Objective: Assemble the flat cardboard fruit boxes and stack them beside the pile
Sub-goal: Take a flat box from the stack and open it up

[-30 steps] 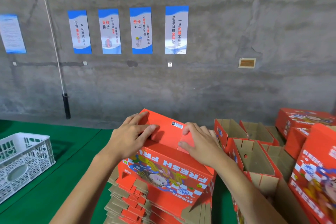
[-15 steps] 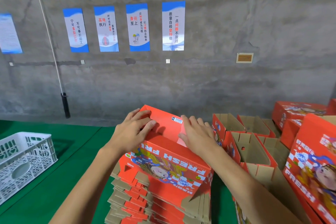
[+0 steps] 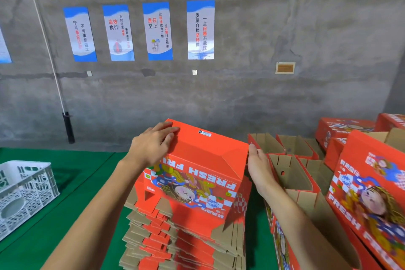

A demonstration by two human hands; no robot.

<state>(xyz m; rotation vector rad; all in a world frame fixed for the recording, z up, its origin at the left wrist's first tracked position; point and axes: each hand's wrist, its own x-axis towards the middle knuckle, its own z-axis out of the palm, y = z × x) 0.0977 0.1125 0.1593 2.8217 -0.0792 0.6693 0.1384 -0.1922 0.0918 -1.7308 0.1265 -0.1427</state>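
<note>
Both hands steady the box [image 3: 197, 166] on the pile [image 3: 179, 241]: left hand [image 3: 153, 144] presses flat on top, right hand [image 3: 257, 164] touches its side, fingers relaxed. Cardboard looks light but bendy, so I would hold it at the folded edges.

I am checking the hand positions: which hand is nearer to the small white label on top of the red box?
Left. The left hand rests on the red box top, just left of the white label. The right hand is at the box's right edge, farther away.

Two hands: left [image 3: 151, 149], right [image 3: 258, 166]. One white crate [image 3: 24, 190]. Four whole posters [image 3: 200, 29] hang on the wall.
</note>
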